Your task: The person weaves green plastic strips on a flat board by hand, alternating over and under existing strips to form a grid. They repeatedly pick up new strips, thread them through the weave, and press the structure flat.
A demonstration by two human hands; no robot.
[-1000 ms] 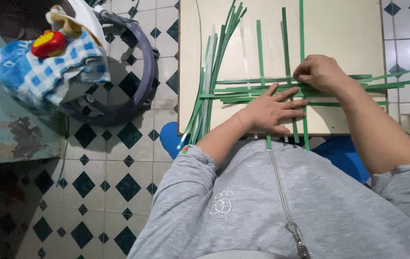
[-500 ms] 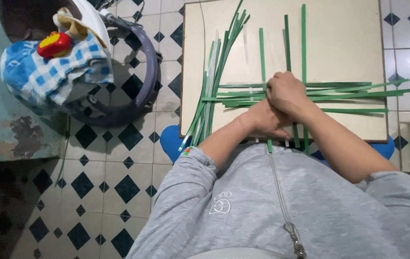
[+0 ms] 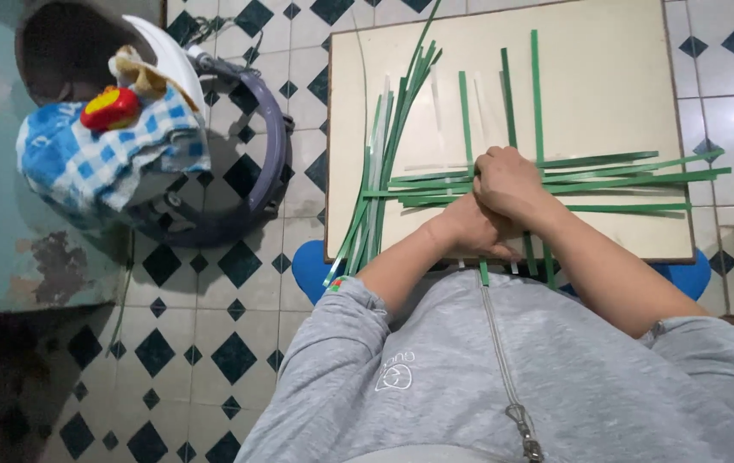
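Green flat strips of thin, ribbon-like material (image 3: 616,182) lay crossed on a cream rectangular board serving as tabletop (image 3: 607,77), some running lengthwise away from the person and others laid across them, so that the two sets met in a small woven patch near the board's near edge. Left hand (image 3: 468,228) and right hand (image 3: 508,182) were pressed together over that crossing, the right one lying on top of the left, both closed down on the strips where they interlaced; the placing suggested that the crossing was being pinned flat so that the strips would not slip apart. Which single strip the fingers pinched could not be told, the fingertips being hidden. A loose bundle of spare green strips (image 3: 388,146) lay slanted along the board's left side, within reach yet apart from the woven part. Grey zipped sweatshirt sleeves covered both forearms. Blue rounded supports (image 3: 311,266) showed under the board's near corners. Well apart on the white floor with dark diamond tiles (image 3: 212,360) stood a grey round basin (image 3: 264,154) holding a blue-and-white checked cloth (image 3: 101,163) with a small red-and-yellow object (image 3: 109,107) on it.
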